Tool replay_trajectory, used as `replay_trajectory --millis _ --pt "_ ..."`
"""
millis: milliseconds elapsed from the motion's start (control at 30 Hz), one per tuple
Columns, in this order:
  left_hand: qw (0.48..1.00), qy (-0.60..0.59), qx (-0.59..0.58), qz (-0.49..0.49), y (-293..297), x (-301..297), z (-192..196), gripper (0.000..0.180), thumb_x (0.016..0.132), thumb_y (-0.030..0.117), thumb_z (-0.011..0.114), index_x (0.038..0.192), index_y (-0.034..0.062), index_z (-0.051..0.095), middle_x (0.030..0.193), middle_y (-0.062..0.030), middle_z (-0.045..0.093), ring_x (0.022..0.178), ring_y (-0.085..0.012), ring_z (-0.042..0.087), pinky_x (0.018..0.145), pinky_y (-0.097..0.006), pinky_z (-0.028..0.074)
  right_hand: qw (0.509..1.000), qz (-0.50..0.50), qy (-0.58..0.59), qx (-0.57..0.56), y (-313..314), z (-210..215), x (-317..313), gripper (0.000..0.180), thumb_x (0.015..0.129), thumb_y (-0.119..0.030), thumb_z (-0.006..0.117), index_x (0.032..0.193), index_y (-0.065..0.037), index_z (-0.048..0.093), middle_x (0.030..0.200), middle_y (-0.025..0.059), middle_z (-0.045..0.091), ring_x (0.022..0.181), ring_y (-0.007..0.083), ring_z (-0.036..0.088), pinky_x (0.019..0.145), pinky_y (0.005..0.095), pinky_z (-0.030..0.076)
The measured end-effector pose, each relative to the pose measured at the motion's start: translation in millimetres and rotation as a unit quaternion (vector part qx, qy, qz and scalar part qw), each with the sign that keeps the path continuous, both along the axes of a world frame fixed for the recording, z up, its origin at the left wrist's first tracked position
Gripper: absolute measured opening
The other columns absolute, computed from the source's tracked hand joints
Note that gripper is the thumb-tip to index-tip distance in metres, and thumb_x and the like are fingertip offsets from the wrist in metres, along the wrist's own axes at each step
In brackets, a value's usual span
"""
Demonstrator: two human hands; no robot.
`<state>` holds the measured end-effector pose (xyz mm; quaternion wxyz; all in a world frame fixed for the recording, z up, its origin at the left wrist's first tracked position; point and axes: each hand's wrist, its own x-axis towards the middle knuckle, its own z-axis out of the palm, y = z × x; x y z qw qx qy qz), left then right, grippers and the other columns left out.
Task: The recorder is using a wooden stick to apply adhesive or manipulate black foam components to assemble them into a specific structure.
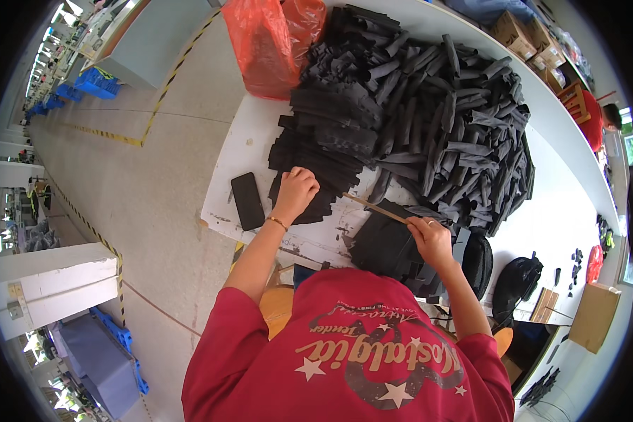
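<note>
My left hand (pixel 295 191) lies with its fingers curled on the top piece of a flat stack of black fabric strips (pixel 316 165) on the white table (pixel 250 141). A gold bracelet circles that wrist. My right hand (pixel 430 238) grips a thin wooden stick (pixel 376 209) that points left toward the stack. Under this hand lies a pile of flat black fabric pieces (pixel 387 246) at the table's near edge. Behind both hands spreads a big heap of rolled black fabric pieces (pixel 443 105).
A black phone (pixel 247 200) lies left of my left hand. A red plastic bag (pixel 271 42) stands at the far left corner. Black bags (pixel 517 281) and a cardboard box (pixel 594 315) sit at the right. The floor on the left carries yellow-black tape.
</note>
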<state>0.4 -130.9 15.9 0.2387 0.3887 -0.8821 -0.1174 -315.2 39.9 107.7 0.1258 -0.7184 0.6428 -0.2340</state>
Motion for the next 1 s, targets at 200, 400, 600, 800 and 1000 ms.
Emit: replay_trajectory --millis 200,400,600,800,1000 --pt "0.987 0.078 0.138 -0.002 -1.7 3.5 29.0 0.01 0.069 0.012 0.073 0.068 0.0122 0.063 0.084 0.0055 0.062 0.1 -0.0182 0.053 0.082 -0.037 0.038 0.997 0.024 0.067 -0.039 -7.7 4.2 11.1 0.012 0.083 -0.015 0.066 0.094 -0.012 0.066 0.073 0.0035 0.058 0.069 0.0225 0.059 0.056 0.0352 0.049" --pt "0.982 0.094 0.164 -0.009 0.4 -1.9 47.2 0.007 0.068 0.014 0.073 0.069 0.0131 0.065 0.084 0.0056 0.063 0.1 -0.0189 0.053 0.084 -0.036 0.039 0.994 0.049 0.078 -0.057 -18.4 -4.3 13.8 0.013 0.083 -0.016 0.066 0.095 -0.012 0.066 0.073 0.004 0.058 0.069 0.0229 0.06 0.056 0.036 0.05" --pt "0.986 0.101 0.067 -0.112 38.2 -49.7 95.5 0.018 0.064 0.013 0.076 0.08 0.0115 0.067 0.097 -0.002 0.062 0.104 -0.0236 0.053 0.095 -0.039 0.038 0.979 -0.003 -0.198 0.035 -32.5 -24.4 67.9 0.022 0.088 -0.013 0.062 0.108 -0.003 0.063 0.079 0.0146 0.065 0.067 0.0282 0.064 0.06 0.0345 0.049" --pt "0.497 0.732 0.457 0.092 67.0 -43.4 60.2 0.034 0.088 0.022 0.068 0.115 0.0057 0.056 0.11 -0.0102 0.059 0.103 -0.0284 0.059 0.095 -0.044 0.046 0.897 -0.01 -0.403 0.18 -14.1 -24.5 103.5 0.021 0.091 -0.011 0.06 0.105 0.003 0.062 0.067 0.0078 0.058 0.061 0.0096 0.053 0.057 0.0271 0.044" --pt "0.334 0.77 0.508 0.193 85.6 -79.4 57.0 0.025 0.091 0.024 0.065 0.1 0.0012 0.064 0.077 -0.0079 0.065 0.069 -0.0247 0.064 0.073 -0.04 0.054 0.963 -0.06 -0.26 0.034 -22.2 -22.9 134.2 0.012 0.089 -0.008 0.059 0.084 0.002 0.057 0.067 0.0208 0.055 0.056 0.0317 0.054 0.052 0.0356 0.042"
